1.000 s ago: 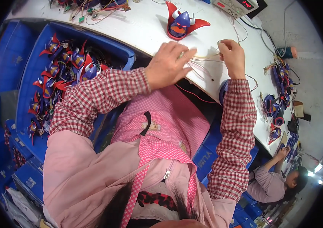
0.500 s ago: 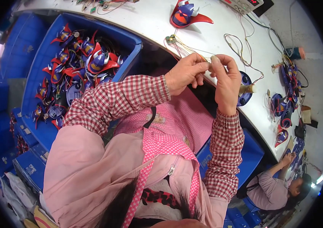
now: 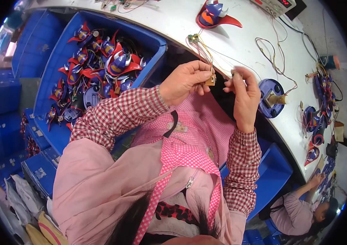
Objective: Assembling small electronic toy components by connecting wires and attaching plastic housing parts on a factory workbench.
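My left hand (image 3: 185, 83) pinches a small tan circuit board (image 3: 211, 80) over the table's front edge. Thin yellow and red wires (image 3: 208, 55) lead up from it toward a small green circuit board (image 3: 194, 38) on the white table (image 3: 161, 16). A short gap to the right, my right hand (image 3: 245, 96) is closed, thumb against fingers; a tiny dark bit shows at the blurred fingertips, too small to name. Beyond the hands stands a purple toy head (image 3: 214, 15) with pale horns and a red collar.
At left, a blue bin (image 3: 161, 51) holds several similar toy heads. A round purple part (image 3: 269, 92) with a tan cylinder lies right of my right hand. Loose wires (image 3: 277, 65) and an instrument (image 3: 277, 5) with a red display are farther back. Another person (image 3: 300, 210) sits lower right.
My hands have drawn apart; before, their fingertips met. The tan circuit board now shows in my left fingers. The whole view has shifted a little.
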### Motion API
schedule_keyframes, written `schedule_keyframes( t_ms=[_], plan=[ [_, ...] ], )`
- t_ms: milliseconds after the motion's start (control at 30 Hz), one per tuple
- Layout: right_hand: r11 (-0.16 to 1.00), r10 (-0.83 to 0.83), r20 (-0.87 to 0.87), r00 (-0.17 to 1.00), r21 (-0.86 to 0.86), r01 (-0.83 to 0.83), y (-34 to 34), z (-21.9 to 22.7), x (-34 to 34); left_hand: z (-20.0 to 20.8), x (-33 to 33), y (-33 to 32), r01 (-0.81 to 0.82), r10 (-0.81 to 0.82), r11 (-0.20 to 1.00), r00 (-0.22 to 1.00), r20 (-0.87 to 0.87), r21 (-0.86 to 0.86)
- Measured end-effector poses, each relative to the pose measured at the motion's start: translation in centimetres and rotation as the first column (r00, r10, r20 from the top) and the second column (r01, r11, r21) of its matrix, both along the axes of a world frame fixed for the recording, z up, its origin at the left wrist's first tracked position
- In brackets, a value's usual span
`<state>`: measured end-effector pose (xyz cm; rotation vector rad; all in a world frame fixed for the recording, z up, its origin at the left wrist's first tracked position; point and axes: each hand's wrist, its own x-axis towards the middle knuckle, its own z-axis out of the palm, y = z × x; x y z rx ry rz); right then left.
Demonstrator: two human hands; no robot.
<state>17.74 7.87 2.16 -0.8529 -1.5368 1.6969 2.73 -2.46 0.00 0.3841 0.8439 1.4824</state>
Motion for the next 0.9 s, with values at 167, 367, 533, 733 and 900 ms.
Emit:
schedule_keyframes(
  t_ms=[167,367,533,733,900],
  plan=[
    [0.989,0.147,0.069,0.987,-0.004,-0.148,-0.7,-0.3,0.2,0.0,0.1,0.3,-0.088,0.083,0.996,0.975,-0.204,-0.017],
    [0.895,0.07,0.261,0.963,0.41,-0.177,-1.1,-1.2,0.1,-0.4,-0.1,0.3,-0.072,0.064,0.997,0.972,-0.227,-0.029],
    [0.921,0.103,0.339,0.935,0.322,-0.219,-1.2,-2.5,0.2,-1.2,-0.4,0.4,-0.083,0.064,0.994,0.969,-0.24,-0.073],
    [0.937,0.108,0.358,0.927,0.274,-0.215,-1.4,-2.9,-0.2,-1.3,-1.0,0.8,-0.114,0.082,0.988,0.958,-0.275,-0.103],
    [0.792,0.023,0.335,0.942,0.569,-0.222,-1.3,-3.1,-0.6,-1.4,-1.2,1.1,-0.133,0.089,0.985,0.94,-0.329,-0.113]
  ],
)
